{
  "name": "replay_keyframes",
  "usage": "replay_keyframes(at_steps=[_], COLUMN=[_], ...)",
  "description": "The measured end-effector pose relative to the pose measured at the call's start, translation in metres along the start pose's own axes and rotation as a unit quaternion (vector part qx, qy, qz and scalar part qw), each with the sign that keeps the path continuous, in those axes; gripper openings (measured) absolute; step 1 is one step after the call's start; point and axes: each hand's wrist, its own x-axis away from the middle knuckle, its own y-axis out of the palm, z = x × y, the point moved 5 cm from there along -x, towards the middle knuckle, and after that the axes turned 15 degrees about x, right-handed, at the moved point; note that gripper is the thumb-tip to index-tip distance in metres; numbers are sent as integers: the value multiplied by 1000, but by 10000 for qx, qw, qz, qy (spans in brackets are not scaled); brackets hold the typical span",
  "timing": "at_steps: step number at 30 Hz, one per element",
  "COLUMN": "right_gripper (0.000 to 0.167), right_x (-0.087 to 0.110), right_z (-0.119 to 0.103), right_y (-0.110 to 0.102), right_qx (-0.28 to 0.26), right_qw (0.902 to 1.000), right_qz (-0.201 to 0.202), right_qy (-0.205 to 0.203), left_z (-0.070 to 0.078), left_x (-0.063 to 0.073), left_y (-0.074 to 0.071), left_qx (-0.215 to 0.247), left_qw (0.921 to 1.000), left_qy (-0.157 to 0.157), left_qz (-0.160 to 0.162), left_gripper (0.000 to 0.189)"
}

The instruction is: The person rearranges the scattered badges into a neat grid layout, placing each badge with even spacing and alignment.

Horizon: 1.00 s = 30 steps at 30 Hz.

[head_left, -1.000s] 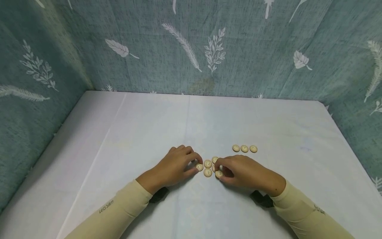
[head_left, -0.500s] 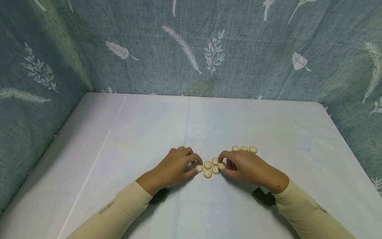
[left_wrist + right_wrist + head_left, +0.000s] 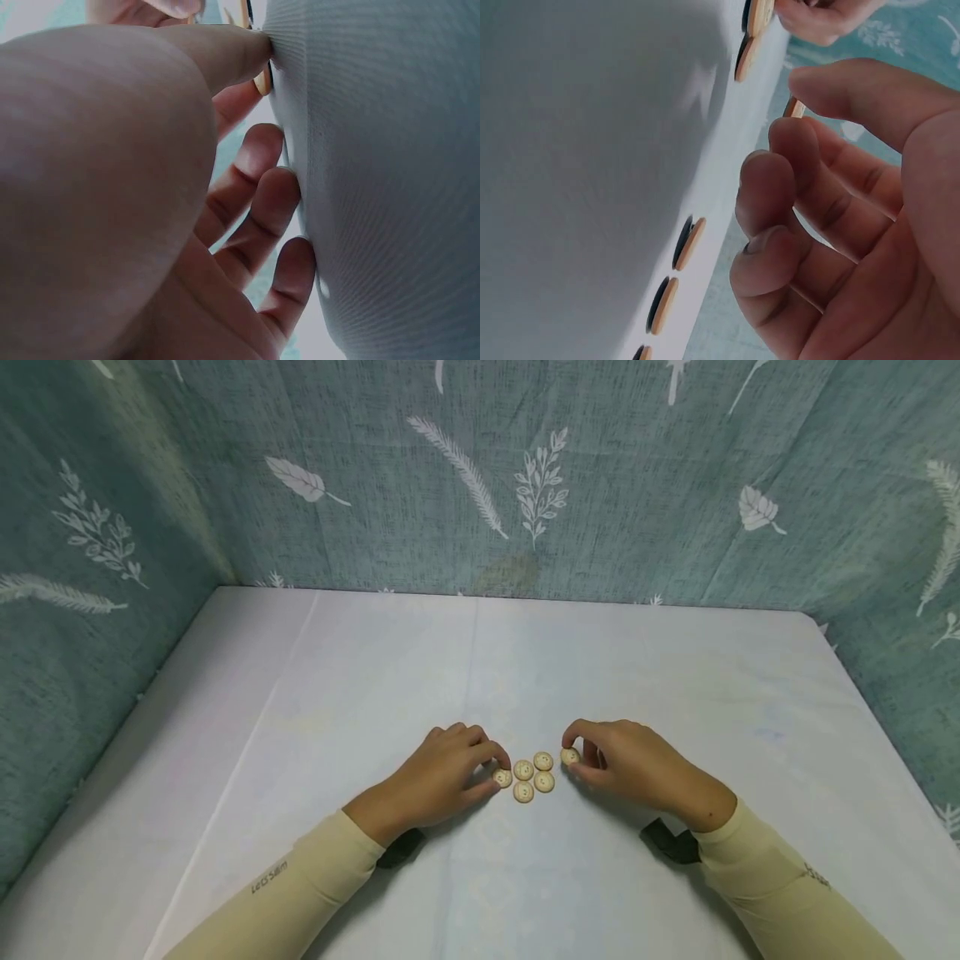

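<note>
In the head view, my left hand (image 3: 447,778) rests on the table, thumb and index finger pinching a small round wooden disc (image 3: 502,777) with dark marks. That disc's edge (image 3: 262,81) shows below the thumb in the left wrist view. Two short columns of similar discs (image 3: 523,770) lie flat just right of it. Farther right, my right hand (image 3: 626,766) pinches another wooden disc (image 3: 570,757) between thumb and index finger. In the right wrist view, this held disc (image 3: 795,106) is raised off the cloth, mostly covered by fingertips.
A row of three discs (image 3: 662,305) lies on the table, seen in the right wrist view; my right hand hides it in the head view. White cloth covers the table (image 3: 360,677). Green leaf-patterned fabric (image 3: 637,485) hangs behind and at both sides.
My right hand has moved right and away from me, carrying its wooden disc off the group and over the row of three. My left hand has stayed in place.
</note>
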Motion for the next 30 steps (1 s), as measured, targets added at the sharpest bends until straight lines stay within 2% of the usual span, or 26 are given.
replay_keyframes(at_steps=[8, 14, 18, 30], right_gripper=[15, 18, 19, 19], right_x=[-3, -6, -6, -1], right_z=[8, 15, 19, 38], right_y=[-3, -7, -9, -12], right_qx=[36, 98, 89, -68], right_qw=[9998, 9989, 9984, 9941], right_qz=[66, 317, 408, 449], right_qy=[186, 345, 388, 986], left_z=[0, 1, -1, 0], left_x=[0, -1, -1, 1], left_y=[-2, -6, -5, -2], left_qx=[-14, -38, -26, 21], left_qw=[10000, 10000, 10000, 10000], left_qy=[8, 37, 41, -49], left_qz=[-19, 80, 36, -42], left_gripper=[17, 17, 16, 17])
